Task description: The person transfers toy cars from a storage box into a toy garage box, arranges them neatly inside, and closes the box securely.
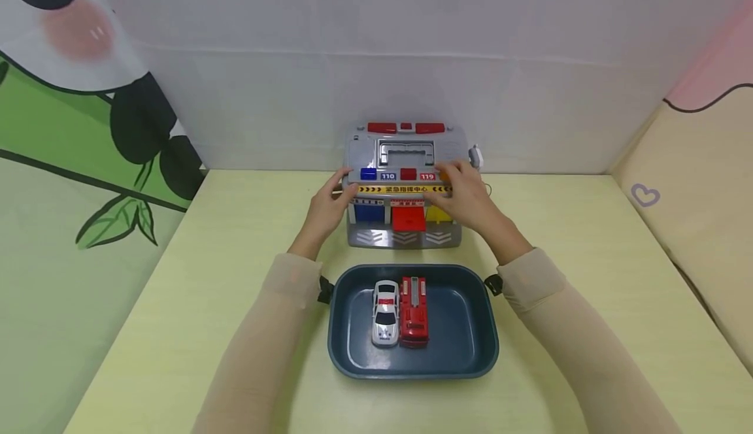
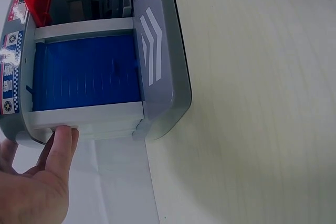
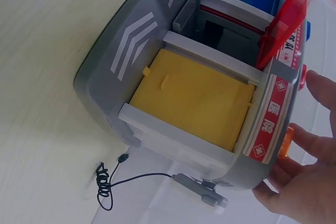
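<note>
A grey toy emergency station point(image 1: 406, 146) stands at the back of the table, with buttons along its front top edge. My left hand point(image 1: 328, 208) rests against its left side, fingertips touching the white wall beside the blue garage door point(image 2: 86, 72). At the right end, the fingers of my right hand point(image 3: 315, 182) touch the orange button point(image 3: 286, 142), while the thumb lies near the red button point(image 3: 303, 77). The middle red door point(image 3: 286, 22) is swung up, showing a dark bay. Both the blue door and the yellow door point(image 3: 194, 100) are down.
In front of the station sits a dark blue tray point(image 1: 459, 329) holding a white police car point(image 1: 385, 316) and a red fire truck point(image 1: 414, 316) side by side. A grey toy handset point(image 3: 199, 190) with a coiled black cord hangs on the station's right side. White cloth point(image 1: 265, 107) stands behind.
</note>
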The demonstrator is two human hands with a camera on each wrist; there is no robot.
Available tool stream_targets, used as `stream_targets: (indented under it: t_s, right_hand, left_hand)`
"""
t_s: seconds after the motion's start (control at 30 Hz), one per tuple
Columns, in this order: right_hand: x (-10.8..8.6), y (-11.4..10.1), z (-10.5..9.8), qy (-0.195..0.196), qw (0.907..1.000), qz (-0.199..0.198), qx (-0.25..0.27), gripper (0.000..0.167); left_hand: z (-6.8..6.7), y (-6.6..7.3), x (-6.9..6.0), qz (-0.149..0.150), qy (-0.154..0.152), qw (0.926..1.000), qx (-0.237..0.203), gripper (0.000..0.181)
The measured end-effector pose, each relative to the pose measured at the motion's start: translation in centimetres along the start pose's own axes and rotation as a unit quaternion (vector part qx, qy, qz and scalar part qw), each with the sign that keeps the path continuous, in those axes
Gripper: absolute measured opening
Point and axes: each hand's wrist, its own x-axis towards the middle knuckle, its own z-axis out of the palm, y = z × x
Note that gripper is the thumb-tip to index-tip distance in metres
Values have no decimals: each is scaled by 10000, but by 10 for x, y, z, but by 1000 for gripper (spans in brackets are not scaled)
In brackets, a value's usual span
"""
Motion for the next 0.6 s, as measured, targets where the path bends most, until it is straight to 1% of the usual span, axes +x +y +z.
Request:
stream_targets:
  t_s: [0.1, 0.2, 0.3, 0.47, 0.6]
  right_hand:
    - [-5, -1, -2, -8, 9999, -145, 7, 63]
    - [-9, -2, -3, -12, 9998, -206, 55, 63]
    - [-12, -2, -2, -17, 9998, -183, 122, 63]
    - [-20, -4, -2, -41, 9999, -111, 85, 64]
    - [-25, -4, -2, -42, 9998, -178, 77, 61]
  left_hand:
    - [0, 0, -1, 1, -8, 10000, -14, 53]
    - [0, 1, -1, -15, -15, 10000, -28, 52]
    - [0, 2, -1, -18, -17, 10000, -44, 52]
    - [0, 2, -1, -21, -9, 10000, -49, 51]
    - [0, 3, -1, -41, -22, 10000, -37, 51]
